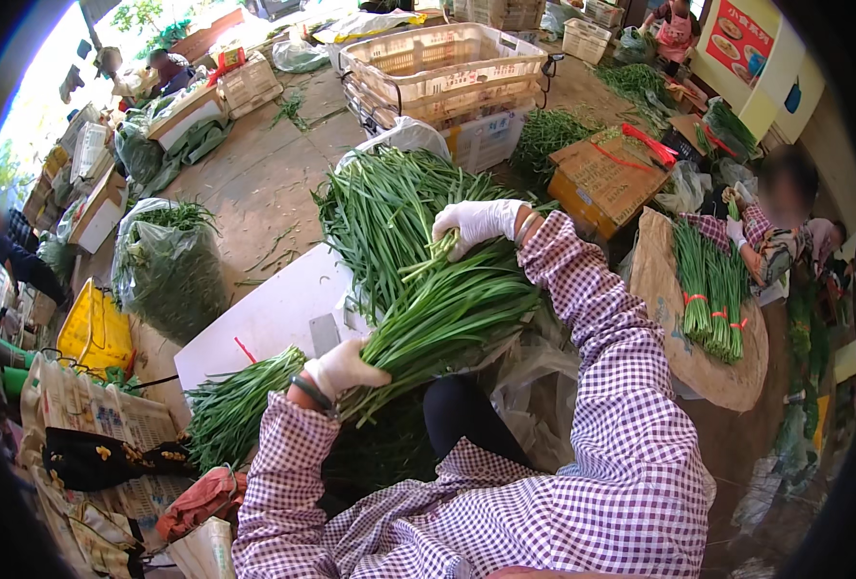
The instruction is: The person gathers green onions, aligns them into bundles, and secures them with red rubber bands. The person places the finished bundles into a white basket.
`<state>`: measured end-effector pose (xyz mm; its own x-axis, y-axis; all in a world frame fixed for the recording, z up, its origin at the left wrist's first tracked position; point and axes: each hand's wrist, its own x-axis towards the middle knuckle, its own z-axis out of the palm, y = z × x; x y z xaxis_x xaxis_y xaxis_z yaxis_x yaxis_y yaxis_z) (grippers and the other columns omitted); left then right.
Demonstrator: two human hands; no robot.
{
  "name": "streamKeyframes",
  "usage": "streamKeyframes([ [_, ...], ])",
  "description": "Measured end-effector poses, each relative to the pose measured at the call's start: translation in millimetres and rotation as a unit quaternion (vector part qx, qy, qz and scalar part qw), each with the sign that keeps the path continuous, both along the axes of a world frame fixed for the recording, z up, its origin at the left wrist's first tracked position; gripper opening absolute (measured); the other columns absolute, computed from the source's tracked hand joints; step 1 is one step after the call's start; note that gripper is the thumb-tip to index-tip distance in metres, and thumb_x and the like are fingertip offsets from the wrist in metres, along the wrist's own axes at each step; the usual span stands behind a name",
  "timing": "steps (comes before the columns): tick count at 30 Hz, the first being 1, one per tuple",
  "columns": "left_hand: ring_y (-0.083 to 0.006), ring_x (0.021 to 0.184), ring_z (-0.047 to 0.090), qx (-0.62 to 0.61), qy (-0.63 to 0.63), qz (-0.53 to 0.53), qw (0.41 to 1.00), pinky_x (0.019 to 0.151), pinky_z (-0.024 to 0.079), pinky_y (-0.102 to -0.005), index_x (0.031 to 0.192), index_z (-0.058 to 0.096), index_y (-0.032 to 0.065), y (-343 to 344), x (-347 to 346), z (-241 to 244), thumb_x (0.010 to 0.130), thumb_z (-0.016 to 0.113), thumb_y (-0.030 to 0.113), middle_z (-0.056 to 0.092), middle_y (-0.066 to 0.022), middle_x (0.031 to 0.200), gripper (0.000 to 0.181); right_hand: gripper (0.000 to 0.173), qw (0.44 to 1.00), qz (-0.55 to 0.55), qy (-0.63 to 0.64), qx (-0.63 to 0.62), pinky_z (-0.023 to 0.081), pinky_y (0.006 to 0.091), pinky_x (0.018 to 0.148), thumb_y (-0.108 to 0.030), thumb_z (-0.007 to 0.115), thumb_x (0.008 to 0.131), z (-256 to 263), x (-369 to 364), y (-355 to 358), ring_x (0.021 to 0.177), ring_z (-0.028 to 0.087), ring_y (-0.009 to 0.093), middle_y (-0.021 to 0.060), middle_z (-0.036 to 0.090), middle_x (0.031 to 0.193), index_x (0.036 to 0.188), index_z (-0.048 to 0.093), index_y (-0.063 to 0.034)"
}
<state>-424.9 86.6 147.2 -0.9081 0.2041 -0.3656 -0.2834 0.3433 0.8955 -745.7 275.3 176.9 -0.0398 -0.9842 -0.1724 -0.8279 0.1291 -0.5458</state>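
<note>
My left hand (347,368), in a white glove, grips a thick bunch of long green leafy stalks, likely garlic chives (446,304), near its lower left end. My right hand (477,226), gloved too, is closed around the pale ends of a few stalks (433,262) above that bunch. Behind both hands lies a large heap of the same greens (381,210) on a plastic bag. Another pile (243,405) rests at the near left of a white board (250,322), beside my left wrist. A grey metal plate (323,334) and a red tie (245,349) lie on the board.
Stacked plastic crates (442,65) stand beyond the heap. A stuffed clear bag of greens (169,275) and a yellow crate (96,329) are at left. A cardboard box (611,177) stands right of the heap. At right a co-worker sits by tied bunches (713,289) on a sack-covered surface (659,289).
</note>
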Motion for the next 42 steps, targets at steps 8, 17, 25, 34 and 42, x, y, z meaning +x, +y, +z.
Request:
streamKeyframes([
  [8, -0.0216, 0.11, 0.058, 0.378, -0.081, 0.036, 0.921, 0.099, 0.043, -0.0353, 0.131, 0.053, -0.0016, 0.4, 145.9, -45.0, 0.068, 0.083, 0.024, 0.063, -0.0097, 0.123, 0.075, 0.03, 0.984, -0.047, 0.115, -0.127, 0.05, 0.0388, 0.078, -0.017, 0.078, 0.068, -26.7, 7.8, 7.2, 0.085, 0.062, 0.031, 0.0109, 0.066, 0.089, 0.096, 0.069, -0.0093],
  [17, -0.0254, 0.095, 0.065, 0.447, -0.034, 0.236, 0.862, 0.084, 0.052, -0.04, 0.121, 0.059, -0.0023, -0.5, 310.3, -66.4, 0.071, 0.082, 0.024, 0.066, -0.0155, 0.112, 0.062, 0.021, 0.957, -0.127, 0.126, -0.229, 0.047, 0.0391, 0.08, -0.026, 0.076, 0.077, -29.3, 21.9, 5.2, 0.087, 0.06, 0.03, 0.0079, 0.064, 0.084, 0.09, 0.066, -0.0118],
  [25, -0.0284, 0.091, 0.067, 0.46, -0.025, 0.245, 0.853, 0.08, 0.054, -0.0389, 0.117, 0.06, -0.004, 6.0, 318.9, -57.7, 0.07, 0.082, 0.023, 0.067, -0.019, 0.107, 0.058, 0.036, 0.964, -0.15, 0.09, -0.203, 0.051, 0.0379, 0.08, -0.012, 0.077, 0.075, -15.1, 48.6, -2.5, 0.089, 0.061, 0.029, 0.0117, 0.062, 0.092, 0.106, 0.059, -0.0104],
  [34, -0.0287, 0.08, 0.068, 0.492, 0.006, 0.28, 0.824, 0.073, 0.056, -0.0361, 0.104, 0.065, -0.0064, 29.3, 298.4, -46.2, 0.069, 0.082, 0.024, 0.069, -0.0207, 0.095, 0.049, 0.029, 0.943, -0.024, 0.274, -0.187, 0.044, 0.0419, 0.084, -0.021, 0.074, 0.075, -14.6, 82.2, -20.1, 0.092, 0.059, 0.029, 0.006, 0.062, 0.093, 0.102, 0.067, -0.0135],
  [42, -0.0256, 0.08, 0.066, 0.42, -0.012, 0.34, 0.841, 0.071, 0.053, -0.0345, 0.102, 0.065, -0.004, 44.1, 296.5, -25.5, 0.068, 0.08, 0.029, 0.069, -0.0158, 0.093, 0.049, 0.024, 0.927, -0.007, 0.323, -0.188, 0.046, 0.0408, 0.081, -0.021, 0.071, 0.073, -13.5, 111.8, -45.8, 0.096, 0.059, 0.028, 0.0076, 0.062, 0.092, 0.094, 0.066, -0.0116],
])
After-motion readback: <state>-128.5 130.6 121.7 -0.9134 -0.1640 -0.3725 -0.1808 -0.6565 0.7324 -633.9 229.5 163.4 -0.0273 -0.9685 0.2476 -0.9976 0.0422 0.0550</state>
